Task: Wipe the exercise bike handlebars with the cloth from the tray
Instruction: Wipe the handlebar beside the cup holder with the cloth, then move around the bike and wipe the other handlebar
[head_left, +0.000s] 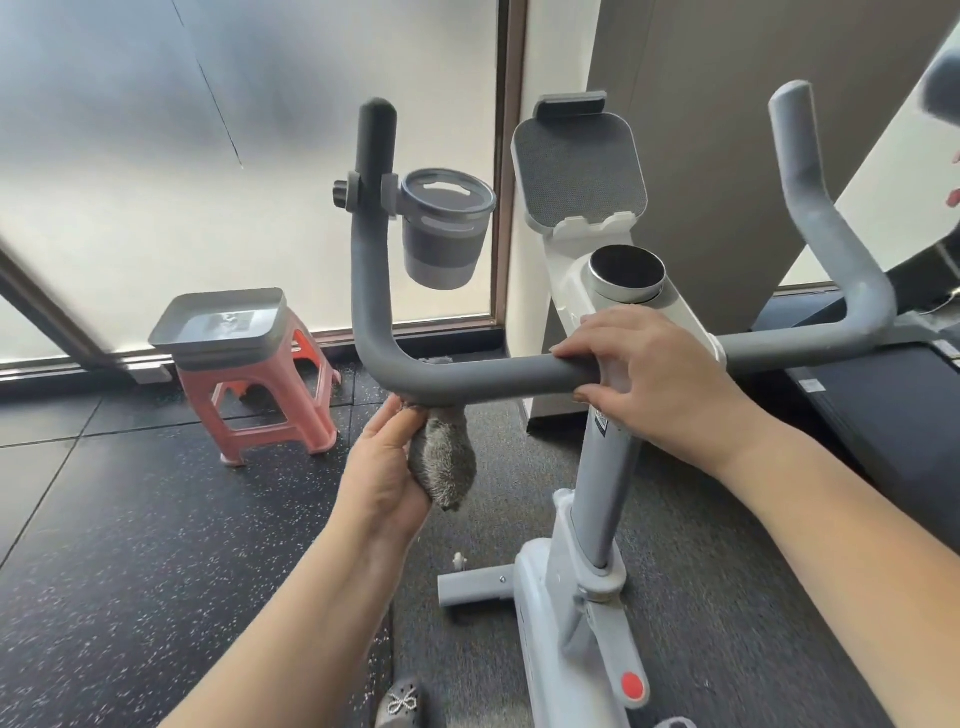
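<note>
The grey padded handlebars (488, 375) of the exercise bike run across the middle, with an upright horn at each end. My left hand (384, 462) grips a fuzzy grey cloth (445, 465) and presses it up against the underside of the bar at its left bend; a bit of cloth shows behind the bar too. My right hand (644, 374) clasps the middle of the bar beside the stem, fingers over the top, thumb below. The grey tray (221, 326) sits on a pink stool to the left, with nothing visible in it.
A grey cup holder (444, 228) is clamped to the left horn. The tablet rest (576, 171) and round knob (626, 273) sit behind the bar's centre. The pink stool (260, 405) stands on dark speckled flooring. A treadmill deck (883, 405) lies right. Frosted windows are behind.
</note>
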